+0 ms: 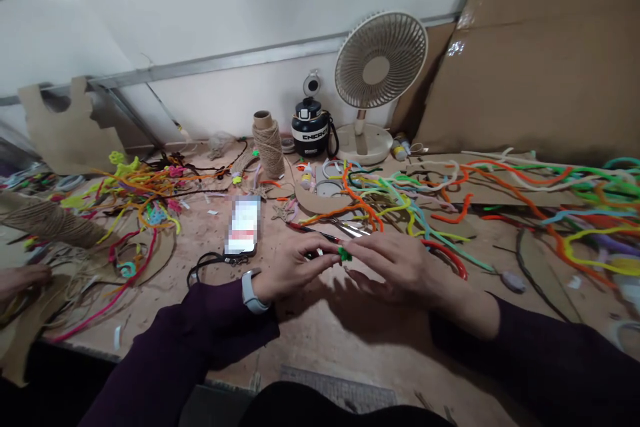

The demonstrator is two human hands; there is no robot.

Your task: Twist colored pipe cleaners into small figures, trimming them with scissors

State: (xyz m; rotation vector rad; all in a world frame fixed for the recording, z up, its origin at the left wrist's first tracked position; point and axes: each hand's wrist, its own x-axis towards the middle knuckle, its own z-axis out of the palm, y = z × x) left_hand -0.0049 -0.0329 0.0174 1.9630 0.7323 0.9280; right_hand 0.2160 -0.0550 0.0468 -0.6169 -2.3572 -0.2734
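Observation:
A small bright green fuzzy piece (345, 253), which looks like bent pipe cleaner, is between my two hands above the table. My left hand (295, 267), with a pale watch at the wrist, pinches it between thumb and fingertips. My right hand (400, 270) meets it from the other side, index fingertip against the green and thumb lower down. The fingers partly cover its shape. Just behind the hands lie metal scissor-like blades (350, 228), and a red looped handle (453, 257) shows beyond my right hand.
Colourful pipe cleaners (555, 180) sprawl across the right, with another heap (135, 177) at left. A phone (243, 227) lies near my left hand. Behind stand a twine spool (269, 147), a black bottle (309, 133) and a fan (375, 70). Another person's hand (23, 280) is at far left.

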